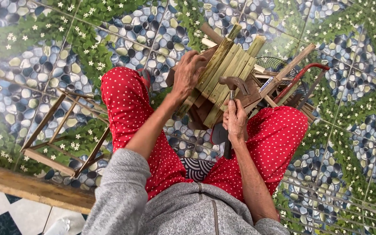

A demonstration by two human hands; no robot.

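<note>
My right hand (235, 118) grips a claw hammer (233, 84) by its shaft, its metal head raised over a panel of green bamboo slats (223, 74). My left hand (188, 72) presses down on the left edge of that panel, fingers curled over the slats. The panel rests tilted on a small wooden frame between my knees, which are in red trousers with white dots (129, 109).
A bamboo stick frame (62, 130) lies on the tiled floor to the left. A fan grille (277, 65) and a red metal bar (303, 74) sit behind the slats at the right. A wooden plank (31, 189) borders the lower left.
</note>
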